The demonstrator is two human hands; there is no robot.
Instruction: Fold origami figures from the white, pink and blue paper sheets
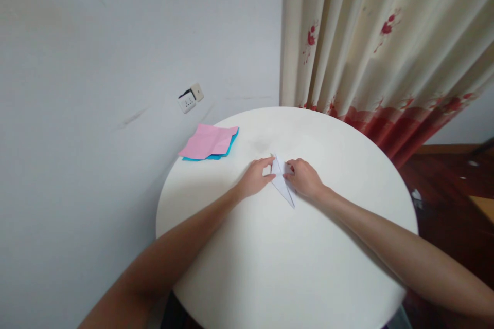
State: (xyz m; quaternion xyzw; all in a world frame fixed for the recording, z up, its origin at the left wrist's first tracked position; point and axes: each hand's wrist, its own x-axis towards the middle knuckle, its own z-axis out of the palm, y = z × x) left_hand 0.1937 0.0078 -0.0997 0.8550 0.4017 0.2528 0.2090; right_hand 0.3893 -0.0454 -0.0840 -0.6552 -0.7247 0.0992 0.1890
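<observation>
folded white paper (281,180) between left hand (255,178) and right hand (304,178), both touching

The round desk (293,267) in the lower middle of the frame is plain cream-white, and the folded paper (283,185) at its centre is white too. At the desk's upper left edge a pink sheet (206,141) lies over a turquoise-blue sheet (230,148). The curtain (378,51) at upper right is cream with scattered red flowers and a red band along its hem, against a pale grey-white wall (96,61).
</observation>
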